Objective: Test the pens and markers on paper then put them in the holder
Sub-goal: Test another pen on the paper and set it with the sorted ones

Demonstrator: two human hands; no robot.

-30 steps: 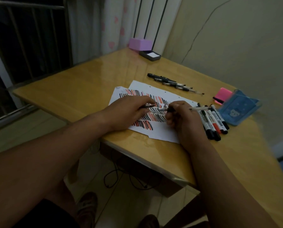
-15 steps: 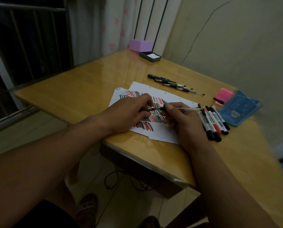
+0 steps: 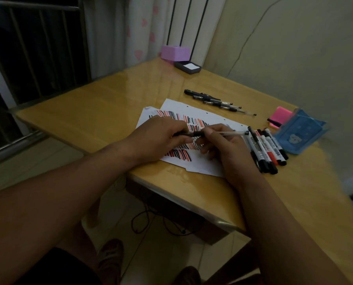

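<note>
White paper (image 3: 202, 165) covered in red and black test strokes lies on the wooden table (image 3: 101, 112). Above it my left hand (image 3: 161, 138) grips a black pen cap (image 3: 183, 134), pressed onto the tip end of a clear-barrelled pen (image 3: 231, 133) held in my right hand (image 3: 222, 145). A row of several whiteboard markers (image 3: 266, 149) lies just right of my right hand. Several black gel pens (image 3: 216, 102) lie behind the paper. A blue holder (image 3: 298, 132) lies at the right.
A pink sticky-note pad (image 3: 280, 117) sits beside the blue holder. A pink box (image 3: 174, 52) and a dark tray with white paper (image 3: 188, 66) stand at the far corner by the curtain. The wall runs along the right; the table's near edge is under my wrists.
My right hand stopped writing and lifted the pen level. My left hand brought the black cap to its tip, and both hands now meet over the paper.
</note>
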